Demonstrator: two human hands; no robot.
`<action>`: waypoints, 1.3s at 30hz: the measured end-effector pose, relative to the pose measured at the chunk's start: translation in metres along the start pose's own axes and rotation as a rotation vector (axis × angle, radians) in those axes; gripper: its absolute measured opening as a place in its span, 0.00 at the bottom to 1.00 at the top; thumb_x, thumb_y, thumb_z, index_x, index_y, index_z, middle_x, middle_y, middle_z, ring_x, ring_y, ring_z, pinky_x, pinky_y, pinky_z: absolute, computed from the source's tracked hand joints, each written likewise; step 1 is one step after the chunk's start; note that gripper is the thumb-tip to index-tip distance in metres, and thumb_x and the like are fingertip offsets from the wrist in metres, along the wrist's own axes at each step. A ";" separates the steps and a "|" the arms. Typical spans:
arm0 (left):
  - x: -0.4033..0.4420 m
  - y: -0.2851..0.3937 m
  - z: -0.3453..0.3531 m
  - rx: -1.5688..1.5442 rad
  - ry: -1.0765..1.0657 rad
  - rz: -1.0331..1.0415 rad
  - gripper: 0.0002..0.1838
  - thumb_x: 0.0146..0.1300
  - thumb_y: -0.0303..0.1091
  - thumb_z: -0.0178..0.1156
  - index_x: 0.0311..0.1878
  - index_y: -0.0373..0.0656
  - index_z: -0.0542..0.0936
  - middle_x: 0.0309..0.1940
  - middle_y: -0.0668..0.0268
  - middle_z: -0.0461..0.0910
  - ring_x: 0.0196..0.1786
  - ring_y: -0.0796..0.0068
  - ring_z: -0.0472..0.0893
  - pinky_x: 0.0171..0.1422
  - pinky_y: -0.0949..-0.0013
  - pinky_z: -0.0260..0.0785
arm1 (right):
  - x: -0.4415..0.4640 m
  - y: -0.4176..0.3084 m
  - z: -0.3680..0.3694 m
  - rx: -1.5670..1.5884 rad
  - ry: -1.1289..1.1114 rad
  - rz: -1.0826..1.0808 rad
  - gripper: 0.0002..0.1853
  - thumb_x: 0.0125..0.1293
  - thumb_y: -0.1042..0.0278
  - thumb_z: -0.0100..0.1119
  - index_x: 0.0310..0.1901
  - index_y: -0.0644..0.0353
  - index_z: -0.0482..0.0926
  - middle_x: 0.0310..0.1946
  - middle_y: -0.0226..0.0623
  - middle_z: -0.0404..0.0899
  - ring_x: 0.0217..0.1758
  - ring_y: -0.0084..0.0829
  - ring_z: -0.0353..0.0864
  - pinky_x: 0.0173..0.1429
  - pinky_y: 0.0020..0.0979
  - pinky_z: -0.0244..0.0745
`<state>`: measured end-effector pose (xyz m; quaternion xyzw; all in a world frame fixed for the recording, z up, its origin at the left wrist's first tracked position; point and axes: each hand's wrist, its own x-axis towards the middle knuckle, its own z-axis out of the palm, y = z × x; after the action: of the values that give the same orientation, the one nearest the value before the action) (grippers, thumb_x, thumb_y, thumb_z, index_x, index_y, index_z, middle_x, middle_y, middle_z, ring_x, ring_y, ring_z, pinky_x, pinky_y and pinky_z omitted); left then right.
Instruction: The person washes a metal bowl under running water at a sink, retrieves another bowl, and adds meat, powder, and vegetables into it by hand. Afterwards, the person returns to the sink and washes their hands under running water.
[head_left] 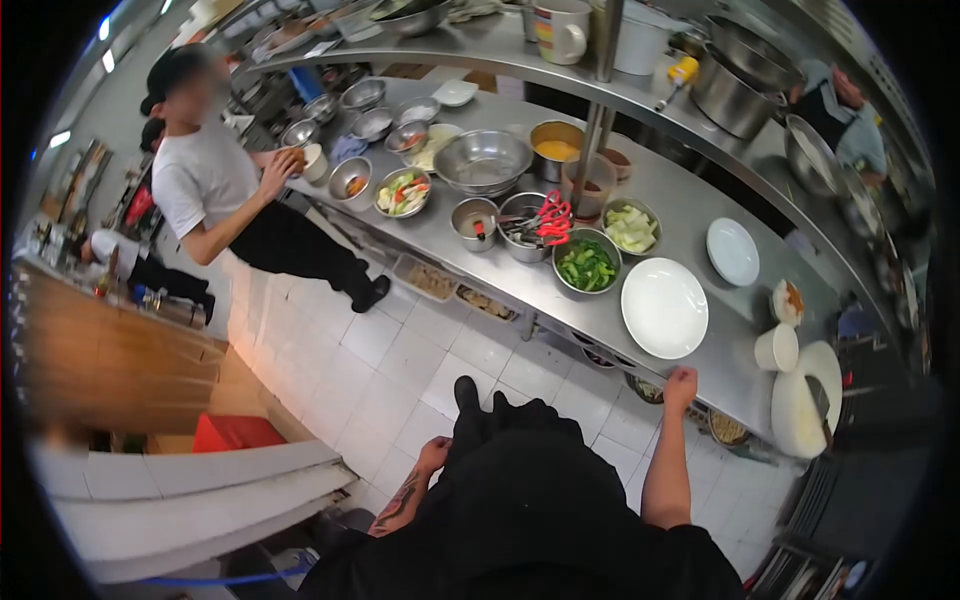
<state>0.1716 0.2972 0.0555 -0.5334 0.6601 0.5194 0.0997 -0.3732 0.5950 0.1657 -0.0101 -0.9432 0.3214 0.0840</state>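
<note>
My right hand (681,388) is closed at the front edge of the steel counter (500,277), just below a large white plate (665,308); what it holds, if anything, is hidden. Down beside my leg hangs my left hand (434,455), away from the counter, its fingers too small to read. Left of the large plate are a bowl of green vegetables (587,262) and a bowl of pale cut vegetables (631,228). Red-handled scissors (553,218) stand in a steel bowl. A smaller white plate (733,251) lies farther back on the right.
A co-worker (205,150) stands at the counter's left, holding something orange-brown. Steel bowls fill the counter's left side. A shelf (660,100) with pots runs above. A white cup (777,348) and round white container (797,410) stand at right.
</note>
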 end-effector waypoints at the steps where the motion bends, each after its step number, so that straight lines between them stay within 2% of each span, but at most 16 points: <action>1: -0.008 0.000 0.004 -0.010 0.019 -0.031 0.19 0.64 0.46 0.57 0.45 0.40 0.83 0.40 0.56 0.85 0.46 0.63 0.83 0.54 0.63 0.73 | -0.001 0.014 -0.001 0.108 0.014 -0.028 0.09 0.65 0.63 0.56 0.36 0.60 0.75 0.27 0.42 0.80 0.33 0.39 0.80 0.42 0.38 0.74; 3: -0.018 -0.001 0.006 -0.027 0.042 -0.058 0.19 0.62 0.47 0.57 0.44 0.40 0.84 0.40 0.56 0.85 0.46 0.62 0.83 0.53 0.63 0.73 | -0.012 0.050 -0.011 0.229 0.057 -0.160 0.09 0.67 0.64 0.57 0.35 0.61 0.75 0.24 0.35 0.78 0.28 0.28 0.77 0.34 0.31 0.73; 6: -0.008 -0.045 -0.003 0.399 -0.256 -0.048 0.22 0.57 0.47 0.55 0.41 0.38 0.85 0.43 0.50 0.83 0.49 0.52 0.82 0.57 0.56 0.72 | -0.046 0.119 -0.032 0.359 -0.205 0.080 0.05 0.66 0.71 0.57 0.35 0.62 0.76 0.23 0.32 0.76 0.24 0.23 0.75 0.29 0.27 0.72; 8: 0.001 -0.077 -0.006 0.510 -0.201 -0.076 0.23 0.56 0.47 0.54 0.42 0.38 0.84 0.44 0.47 0.83 0.51 0.48 0.81 0.58 0.54 0.71 | -0.086 0.142 -0.056 0.287 -0.288 0.219 0.06 0.67 0.71 0.56 0.34 0.64 0.77 0.20 0.33 0.75 0.17 0.24 0.73 0.20 0.28 0.69; 10: 0.003 -0.065 -0.016 0.440 -0.089 -0.194 0.16 0.56 0.44 0.54 0.30 0.41 0.84 0.21 0.62 0.80 0.23 0.69 0.78 0.30 0.64 0.72 | -0.128 0.195 -0.068 0.317 -0.327 0.370 0.07 0.66 0.72 0.55 0.32 0.65 0.78 0.18 0.34 0.74 0.14 0.26 0.73 0.16 0.30 0.70; 12: 0.016 -0.050 -0.019 0.384 -0.082 -0.198 0.16 0.54 0.44 0.55 0.30 0.40 0.84 0.19 0.64 0.79 0.20 0.70 0.76 0.26 0.65 0.70 | -0.169 0.247 -0.081 0.348 -0.363 0.519 0.06 0.64 0.74 0.54 0.31 0.66 0.78 0.18 0.36 0.74 0.14 0.29 0.75 0.18 0.34 0.77; 13: 0.039 -0.058 -0.015 0.356 -0.036 -0.107 0.16 0.54 0.44 0.56 0.30 0.40 0.83 0.20 0.64 0.79 0.21 0.71 0.77 0.28 0.66 0.71 | -0.181 0.229 -0.101 0.296 -0.391 0.708 0.07 0.64 0.74 0.52 0.30 0.67 0.77 0.18 0.38 0.74 0.14 0.31 0.76 0.19 0.37 0.80; 19: 0.080 0.016 0.004 0.245 -0.026 0.124 0.17 0.61 0.45 0.58 0.38 0.39 0.84 0.30 0.61 0.84 0.33 0.72 0.82 0.41 0.67 0.74 | -0.215 0.214 -0.124 0.256 -0.536 0.686 0.06 0.65 0.73 0.50 0.32 0.66 0.74 0.18 0.40 0.73 0.15 0.32 0.76 0.17 0.38 0.79; 21: 0.076 0.062 0.007 0.289 -0.116 0.136 0.21 0.59 0.50 0.57 0.41 0.40 0.84 0.40 0.52 0.84 0.48 0.53 0.82 0.55 0.58 0.72 | -0.216 0.195 -0.120 0.320 -0.484 0.615 0.07 0.64 0.72 0.51 0.31 0.65 0.75 0.18 0.38 0.74 0.15 0.30 0.76 0.15 0.33 0.73; 22: 0.074 0.081 0.008 0.297 -0.121 0.139 0.21 0.59 0.50 0.57 0.41 0.40 0.84 0.40 0.52 0.84 0.48 0.53 0.82 0.55 0.58 0.72 | -0.214 0.195 -0.114 0.323 -0.479 0.623 0.07 0.64 0.72 0.51 0.31 0.65 0.75 0.18 0.38 0.74 0.15 0.30 0.76 0.15 0.33 0.73; 24: 0.072 0.112 0.010 0.346 -0.166 0.196 0.20 0.59 0.49 0.57 0.41 0.42 0.84 0.40 0.53 0.84 0.48 0.55 0.82 0.54 0.59 0.73 | -0.208 0.196 -0.101 0.362 -0.668 0.684 0.11 0.62 0.67 0.55 0.33 0.64 0.84 0.26 0.38 0.84 0.29 0.26 0.82 0.35 0.29 0.78; 31: 0.084 0.128 0.007 0.373 -0.156 0.177 0.21 0.60 0.49 0.56 0.43 0.41 0.83 0.42 0.53 0.84 0.50 0.54 0.82 0.56 0.59 0.72 | -0.197 0.177 -0.084 0.326 -0.765 0.604 0.11 0.64 0.71 0.53 0.37 0.65 0.85 0.29 0.36 0.85 0.32 0.25 0.82 0.38 0.27 0.76; 34: 0.086 0.103 0.005 0.409 -0.155 0.171 0.22 0.60 0.49 0.55 0.44 0.39 0.83 0.42 0.50 0.83 0.51 0.52 0.81 0.58 0.57 0.71 | -0.200 0.212 -0.075 0.367 -0.738 0.482 0.10 0.63 0.69 0.55 0.37 0.66 0.83 0.23 0.39 0.81 0.20 0.29 0.79 0.23 0.30 0.74; 36: 0.078 0.092 0.001 0.460 -0.188 0.183 0.24 0.57 0.50 0.53 0.41 0.37 0.83 0.41 0.47 0.82 0.50 0.49 0.81 0.57 0.56 0.72 | -0.194 0.226 -0.074 0.290 -0.860 -0.053 0.10 0.63 0.70 0.53 0.37 0.65 0.83 0.24 0.39 0.82 0.23 0.31 0.82 0.25 0.32 0.78; 38: 0.084 0.058 0.005 0.478 -0.195 0.169 0.24 0.56 0.51 0.52 0.41 0.38 0.84 0.42 0.46 0.82 0.51 0.47 0.80 0.58 0.54 0.71 | -0.188 0.211 -0.084 0.124 -0.926 -0.008 0.10 0.63 0.74 0.51 0.37 0.66 0.83 0.24 0.41 0.82 0.24 0.34 0.83 0.26 0.35 0.81; 39: 0.089 0.045 0.008 0.567 -0.204 0.168 0.24 0.56 0.51 0.52 0.41 0.39 0.84 0.42 0.46 0.82 0.51 0.47 0.80 0.58 0.54 0.71 | -0.187 0.206 -0.083 0.232 -0.861 0.395 0.10 0.63 0.75 0.50 0.37 0.66 0.82 0.25 0.42 0.82 0.24 0.34 0.83 0.26 0.36 0.81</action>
<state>0.0955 0.2451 0.0171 -0.3729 0.8072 0.3717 0.2670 -0.1822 0.7954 0.0770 -0.0455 -0.8303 0.4093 -0.3756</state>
